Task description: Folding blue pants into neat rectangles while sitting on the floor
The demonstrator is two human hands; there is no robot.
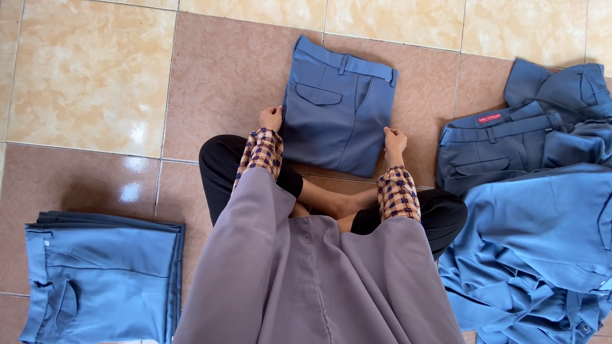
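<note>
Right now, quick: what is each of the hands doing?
Left hand: closed, gripping the left edge of the folded blue trousers.
Right hand: closed, gripping their right edge.

blue trousers [336, 108], checked sleeves [261, 151], marbled tiles [89, 76]

We look through 1 head-worn camera, facing almost straight down at the tiled floor [89, 76] from close above our lap, our own sleeves filling the lower middle of view.
</note>
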